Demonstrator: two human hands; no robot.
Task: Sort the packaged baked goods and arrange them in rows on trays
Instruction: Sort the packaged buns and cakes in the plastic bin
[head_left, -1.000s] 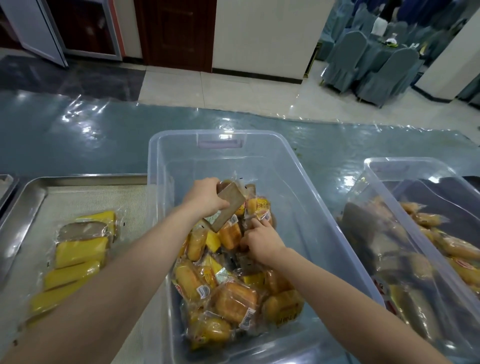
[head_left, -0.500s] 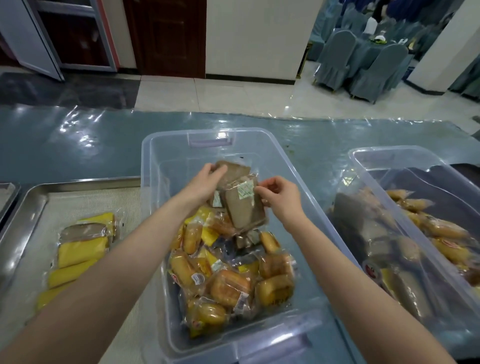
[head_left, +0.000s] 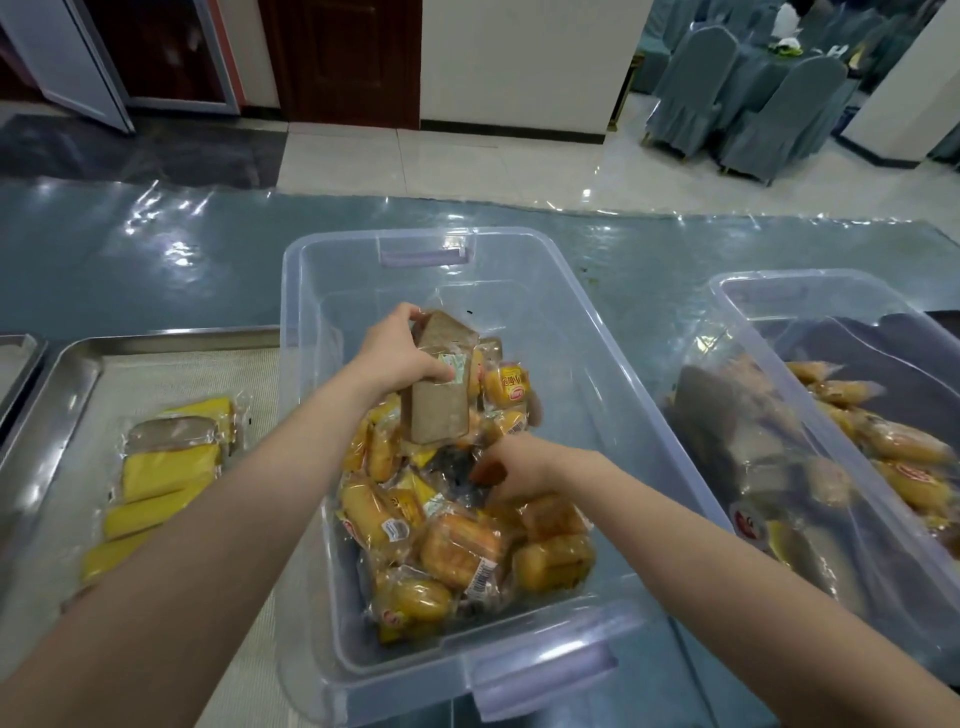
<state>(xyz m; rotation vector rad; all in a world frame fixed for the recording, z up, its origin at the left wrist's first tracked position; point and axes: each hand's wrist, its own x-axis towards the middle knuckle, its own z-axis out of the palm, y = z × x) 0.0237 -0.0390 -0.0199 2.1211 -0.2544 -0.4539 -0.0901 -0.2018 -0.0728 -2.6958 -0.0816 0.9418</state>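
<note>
A clear plastic bin (head_left: 582, 332) in front of me holds a heap of wrapped golden buns (head_left: 457, 551) and yellow cake slices. My left hand (head_left: 400, 353) holds brown wrapped cake slices (head_left: 441, 389) upright above the heap. My right hand (head_left: 514, 467) reaches down into the pile, fingers curled around a dark package that I cannot make out clearly. On the left a steel tray (head_left: 67, 374) carries a row of yellow cake slices (head_left: 161, 467) with one brown slice (head_left: 171, 428) at its far end.
A second clear bin (head_left: 737, 291) on the right holds more brown slices and golden buns. Another tray's edge (head_left: 21, 358) shows at far left. The table has a shiny blue plastic cover. Covered chairs stand at the back right.
My right hand let go of the brown slices and dropped into the pile. The left hand now holds the brown slices alone, a little higher over the heap.
</note>
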